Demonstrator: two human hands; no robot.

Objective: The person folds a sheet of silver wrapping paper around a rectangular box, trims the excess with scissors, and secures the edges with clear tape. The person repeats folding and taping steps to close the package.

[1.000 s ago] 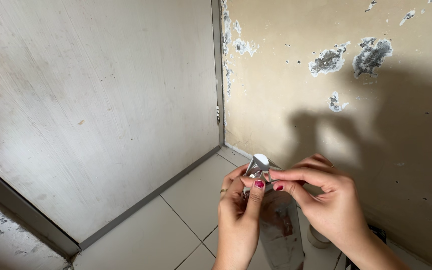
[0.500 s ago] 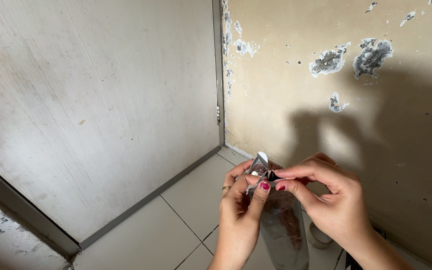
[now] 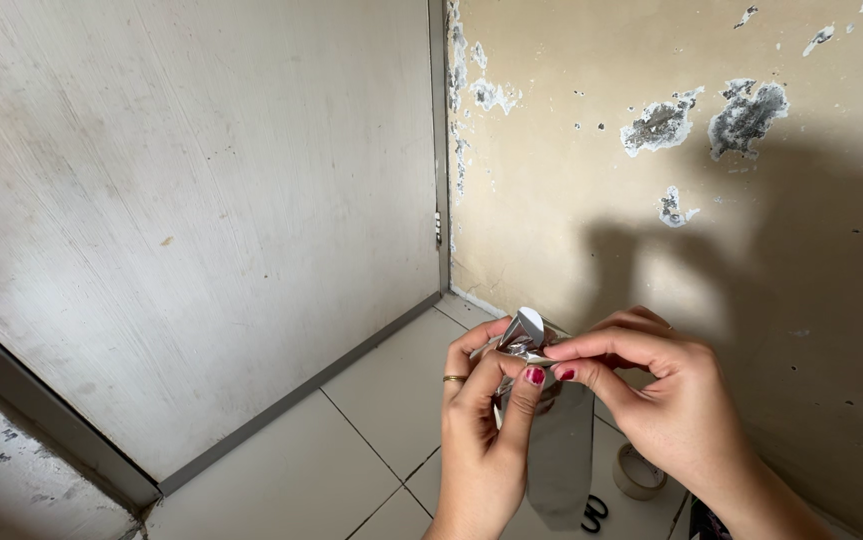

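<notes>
Left hand (image 3: 481,430) and right hand (image 3: 666,405) at 5 o'clock, both grips pinched shut on crumpled top of silver foil strip (image 3: 558,455) hanging down. Below on tiled floor (image 3: 351,450): tape roll (image 3: 638,471), scissors (image 3: 594,513).

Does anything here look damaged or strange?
Yes. The beige wall has paint peeling in grey patches, mostly near the corner and upper right. Both hands pinch a crumpled foil strip.
</notes>
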